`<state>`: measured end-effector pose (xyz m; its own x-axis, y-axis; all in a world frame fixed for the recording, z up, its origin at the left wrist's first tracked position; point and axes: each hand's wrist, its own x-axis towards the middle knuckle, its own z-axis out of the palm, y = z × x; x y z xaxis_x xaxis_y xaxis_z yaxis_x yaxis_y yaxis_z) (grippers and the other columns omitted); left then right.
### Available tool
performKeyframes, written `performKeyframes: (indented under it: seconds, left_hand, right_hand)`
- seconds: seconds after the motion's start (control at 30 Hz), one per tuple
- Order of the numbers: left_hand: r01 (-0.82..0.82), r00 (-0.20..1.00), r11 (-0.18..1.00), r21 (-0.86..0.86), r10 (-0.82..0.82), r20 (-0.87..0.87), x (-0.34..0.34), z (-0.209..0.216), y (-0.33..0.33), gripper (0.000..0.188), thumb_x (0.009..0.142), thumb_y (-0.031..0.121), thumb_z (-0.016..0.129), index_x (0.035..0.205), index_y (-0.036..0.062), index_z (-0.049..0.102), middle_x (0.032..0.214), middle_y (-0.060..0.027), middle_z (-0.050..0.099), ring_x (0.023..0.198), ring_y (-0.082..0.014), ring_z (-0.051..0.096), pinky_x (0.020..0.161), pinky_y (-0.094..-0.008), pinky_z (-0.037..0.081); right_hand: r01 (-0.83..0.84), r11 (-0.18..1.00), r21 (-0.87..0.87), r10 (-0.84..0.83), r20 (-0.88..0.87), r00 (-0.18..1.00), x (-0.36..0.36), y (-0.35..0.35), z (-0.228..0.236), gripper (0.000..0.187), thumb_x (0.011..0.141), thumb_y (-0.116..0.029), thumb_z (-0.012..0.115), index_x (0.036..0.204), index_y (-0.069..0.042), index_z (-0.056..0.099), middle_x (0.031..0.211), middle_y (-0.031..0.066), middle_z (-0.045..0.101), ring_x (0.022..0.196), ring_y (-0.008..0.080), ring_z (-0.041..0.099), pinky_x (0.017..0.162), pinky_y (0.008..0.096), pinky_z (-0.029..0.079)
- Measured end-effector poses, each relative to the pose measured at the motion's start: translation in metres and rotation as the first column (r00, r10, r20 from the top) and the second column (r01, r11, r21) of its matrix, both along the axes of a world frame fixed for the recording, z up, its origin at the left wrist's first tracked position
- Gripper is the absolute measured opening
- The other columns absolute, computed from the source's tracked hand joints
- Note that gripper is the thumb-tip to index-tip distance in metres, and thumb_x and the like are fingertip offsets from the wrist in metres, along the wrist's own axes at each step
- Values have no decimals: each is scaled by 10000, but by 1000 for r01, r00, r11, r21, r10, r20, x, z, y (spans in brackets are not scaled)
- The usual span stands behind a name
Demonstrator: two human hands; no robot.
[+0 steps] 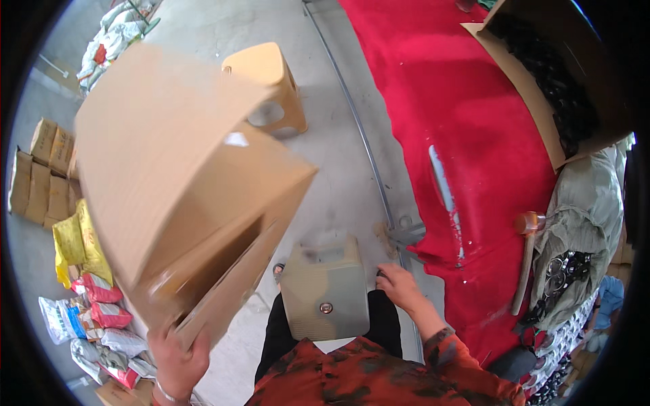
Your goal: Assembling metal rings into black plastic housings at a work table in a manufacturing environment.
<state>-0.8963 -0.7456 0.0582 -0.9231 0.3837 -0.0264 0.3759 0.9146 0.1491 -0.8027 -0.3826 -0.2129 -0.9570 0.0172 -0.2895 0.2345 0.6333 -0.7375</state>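
A large open cardboard box (156, 142) fills the left side, tilted, with its flaps up and blurred by motion. My left hand (179, 362) grips its lower flap edge, thumb on the near side. Between my thighs sits a grey-beige plastic piece (323, 291) with a slot at its far end and a round metal fitting (326, 308) on its face. My right hand (401, 285) is beside it near my right leg, fingers curled around a small dark thing that I cannot make out.
A yellow plastic stool (261, 68) stands beyond the box. Red cloth (474, 169) covers a table on the right, bearing a mallet (527, 264), a sack of metal parts (575, 237) and a carton of black pieces (542, 74). Bags (101, 304) and cartons (51, 149) lie left.
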Motion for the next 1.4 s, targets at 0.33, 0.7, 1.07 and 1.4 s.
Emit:
performKeyframes:
  seconds: [0.33, 0.7, 1.07, 1.4]
  left_hand:
    - [207, 977, 971, -121, -197, 85, -150, -132, 201, 169, 767, 190, 598, 803, 25, 588, 744, -163, 632, 679, -330, 621, 627, -418, 501]
    - [276, 906, 957, -95, -225, 359, -124, -390, 186, 130, 759, 176, 589, 825, 64, 600, 808, -148, 648, 760, -319, 641, 675, -419, 514]
    - [265, 884, 964, -34, -229, 409, -102, -439, 170, 157, 740, 205, 626, 856, 101, 604, 853, -95, 644, 805, -276, 633, 679, -392, 517]
    - [380, 865, 922, 66, -380, 327, -117, -393, 187, 118, 757, 159, 601, 806, 58, 565, 792, -125, 613, 763, -303, 618, 649, -411, 506]
  right_hand:
    - [502, 815, 289, -389, -368, 844, 19, 113, 108, 385, 823, -88, 591, 1190, 5, 523, 1282, 196, 471, 1198, 355, 440, 1006, 427, 346]
    - [356, 715, 602, -308, -187, 933, 34, 124, 66, 527, 849, -245, 545, 1309, -12, 435, 1412, 192, 346, 1306, 362, 315, 1059, 489, 224]
    - [353, 707, 613, -310, -180, 934, 31, 122, 68, 497, 901, -274, 475, 1302, 17, 435, 1403, 211, 359, 1299, 382, 324, 1062, 486, 220]
    - [358, 708, 609, -312, -185, 932, 32, 124, 68, 480, 893, -238, 483, 1298, 17, 444, 1408, 204, 363, 1306, 377, 322, 1067, 478, 217]
